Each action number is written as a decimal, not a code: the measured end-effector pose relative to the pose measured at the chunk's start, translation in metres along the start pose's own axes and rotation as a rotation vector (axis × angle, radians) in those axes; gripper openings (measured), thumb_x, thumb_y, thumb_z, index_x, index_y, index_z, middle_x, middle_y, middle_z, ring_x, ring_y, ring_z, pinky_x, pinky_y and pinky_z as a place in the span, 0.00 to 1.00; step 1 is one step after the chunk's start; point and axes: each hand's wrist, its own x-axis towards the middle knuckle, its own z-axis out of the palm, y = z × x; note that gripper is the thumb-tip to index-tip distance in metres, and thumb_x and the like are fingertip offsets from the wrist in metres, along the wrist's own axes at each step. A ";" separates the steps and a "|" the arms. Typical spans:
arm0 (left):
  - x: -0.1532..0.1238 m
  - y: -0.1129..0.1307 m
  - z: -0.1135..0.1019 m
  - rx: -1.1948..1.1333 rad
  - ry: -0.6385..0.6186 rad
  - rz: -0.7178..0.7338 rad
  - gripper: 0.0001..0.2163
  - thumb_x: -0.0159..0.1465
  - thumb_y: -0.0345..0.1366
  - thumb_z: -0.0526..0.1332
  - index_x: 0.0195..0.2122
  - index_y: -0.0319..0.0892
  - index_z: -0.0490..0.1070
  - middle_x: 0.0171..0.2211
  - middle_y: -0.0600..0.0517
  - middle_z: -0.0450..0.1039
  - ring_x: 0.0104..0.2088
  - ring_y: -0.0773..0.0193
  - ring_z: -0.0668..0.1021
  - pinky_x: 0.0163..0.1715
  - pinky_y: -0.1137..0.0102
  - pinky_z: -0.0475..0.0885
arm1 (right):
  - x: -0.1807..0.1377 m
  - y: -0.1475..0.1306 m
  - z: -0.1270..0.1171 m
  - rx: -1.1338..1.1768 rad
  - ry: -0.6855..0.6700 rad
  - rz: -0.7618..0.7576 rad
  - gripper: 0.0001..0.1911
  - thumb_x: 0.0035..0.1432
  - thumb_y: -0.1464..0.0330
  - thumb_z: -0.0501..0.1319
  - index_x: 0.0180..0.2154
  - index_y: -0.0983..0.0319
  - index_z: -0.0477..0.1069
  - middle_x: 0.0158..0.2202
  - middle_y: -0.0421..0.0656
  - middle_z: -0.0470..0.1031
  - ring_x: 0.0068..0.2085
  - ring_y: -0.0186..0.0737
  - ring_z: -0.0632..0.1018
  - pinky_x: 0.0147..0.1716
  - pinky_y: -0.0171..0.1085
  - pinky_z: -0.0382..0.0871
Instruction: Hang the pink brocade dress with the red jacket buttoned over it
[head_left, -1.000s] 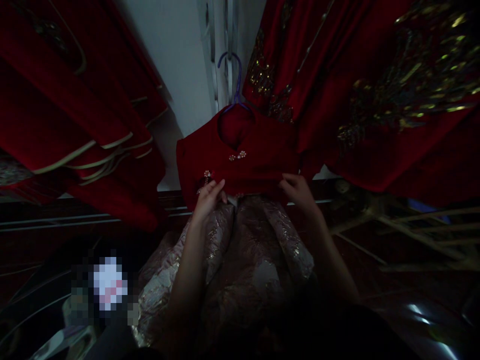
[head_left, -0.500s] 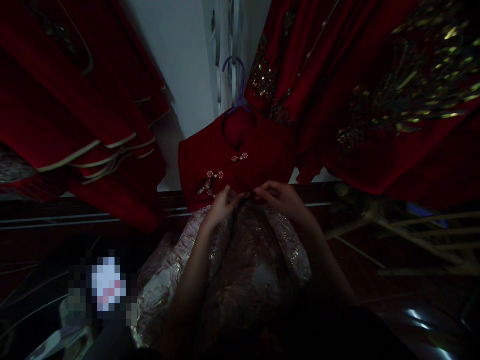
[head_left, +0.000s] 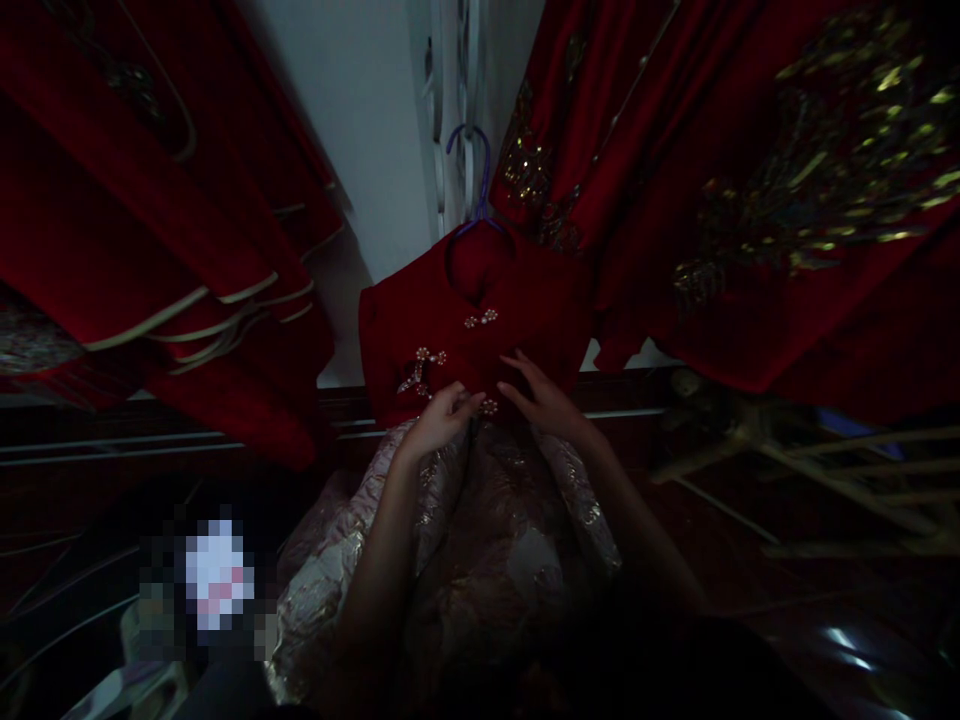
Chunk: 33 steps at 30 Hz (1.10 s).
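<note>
No legible txt, nos. or logos.

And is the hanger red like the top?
No, the hanger is purple, while the top hanging on it is red.

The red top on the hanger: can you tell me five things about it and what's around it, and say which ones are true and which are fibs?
1. The red top is on a purple hanger. True.
2. The right hand is squeezed into a fist. False: its fingers are spread apart.
3. The left hand is by the bottom part of the top. True.
4. The wall behind the top is bright orange. False: the wall is pale and greyish.
5. There are gold sparkles on the red cloth at the picture's right side. True.
</note>
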 end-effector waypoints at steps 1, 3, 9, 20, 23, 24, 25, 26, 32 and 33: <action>0.001 -0.003 -0.001 -0.007 0.021 -0.028 0.13 0.61 0.44 0.60 0.28 0.41 0.61 0.20 0.60 0.59 0.20 0.73 0.62 0.21 0.76 0.58 | 0.000 -0.003 -0.001 0.002 0.053 -0.019 0.25 0.62 0.56 0.56 0.57 0.60 0.64 0.63 0.52 0.59 0.64 0.47 0.62 0.60 0.49 0.60; 0.002 -0.009 -0.004 -0.028 0.048 -0.091 0.14 0.59 0.45 0.62 0.30 0.41 0.59 0.18 0.61 0.57 0.19 0.74 0.60 0.19 0.77 0.55 | -0.001 -0.013 -0.002 0.012 0.126 -0.039 0.19 0.60 0.57 0.58 0.49 0.60 0.69 0.52 0.50 0.70 0.50 0.42 0.74 0.47 0.41 0.71; -0.005 -0.001 -0.009 -0.146 -0.084 -0.180 0.15 0.59 0.46 0.63 0.34 0.41 0.60 0.22 0.59 0.67 0.21 0.73 0.69 0.22 0.78 0.61 | -0.012 -0.043 0.007 -0.005 -0.064 -0.015 0.17 0.48 0.61 0.68 0.37 0.59 0.66 0.29 0.36 0.70 0.26 0.31 0.70 0.23 0.30 0.61; -0.022 -0.032 -0.077 0.428 0.335 -0.134 0.08 0.55 0.32 0.61 0.36 0.41 0.68 0.37 0.50 0.74 0.37 0.64 0.77 0.42 0.66 0.71 | -0.010 -0.036 -0.001 0.152 -0.044 0.125 0.15 0.48 0.60 0.67 0.36 0.60 0.69 0.28 0.38 0.74 0.28 0.33 0.75 0.27 0.31 0.66; -0.025 -0.042 -0.079 0.464 0.220 -0.196 0.11 0.52 0.31 0.62 0.38 0.42 0.66 0.35 0.52 0.73 0.35 0.64 0.76 0.38 0.67 0.71 | -0.010 -0.033 0.008 0.117 -0.100 0.159 0.15 0.48 0.61 0.67 0.38 0.61 0.71 0.27 0.38 0.73 0.28 0.33 0.74 0.27 0.31 0.66; -0.024 -0.042 -0.078 0.478 0.208 -0.206 0.11 0.53 0.31 0.62 0.38 0.42 0.66 0.34 0.52 0.72 0.33 0.64 0.75 0.37 0.67 0.70 | -0.009 -0.032 0.011 0.096 -0.118 0.170 0.13 0.48 0.63 0.67 0.37 0.61 0.72 0.26 0.38 0.73 0.28 0.33 0.74 0.27 0.31 0.65; -0.024 -0.040 -0.076 0.505 0.222 -0.211 0.11 0.53 0.33 0.62 0.38 0.42 0.65 0.33 0.53 0.71 0.32 0.64 0.74 0.36 0.67 0.70 | -0.009 -0.030 0.014 0.076 -0.125 0.179 0.10 0.49 0.66 0.66 0.35 0.61 0.72 0.25 0.38 0.72 0.27 0.32 0.74 0.27 0.31 0.65; -0.023 -0.037 -0.074 0.546 0.251 -0.207 0.10 0.54 0.34 0.62 0.38 0.43 0.66 0.32 0.53 0.70 0.32 0.64 0.73 0.36 0.66 0.70 | -0.008 -0.029 0.017 0.058 -0.117 0.185 0.06 0.49 0.68 0.64 0.33 0.61 0.72 0.25 0.37 0.71 0.27 0.32 0.73 0.27 0.31 0.64; -0.020 -0.030 -0.064 0.904 0.214 0.035 0.24 0.50 0.20 0.56 0.46 0.48 0.71 0.46 0.46 0.57 0.50 0.53 0.64 0.50 0.58 0.65 | -0.007 -0.016 0.036 -0.003 -0.066 0.111 0.18 0.47 0.61 0.68 0.39 0.61 0.68 0.33 0.40 0.70 0.29 0.33 0.71 0.28 0.32 0.64; -0.019 -0.032 -0.063 0.947 0.216 0.049 0.25 0.50 0.19 0.55 0.47 0.49 0.71 0.48 0.45 0.55 0.51 0.52 0.62 0.50 0.57 0.64 | -0.008 -0.014 0.041 -0.025 -0.073 0.107 0.22 0.46 0.60 0.68 0.42 0.61 0.67 0.35 0.41 0.70 0.30 0.33 0.71 0.29 0.33 0.64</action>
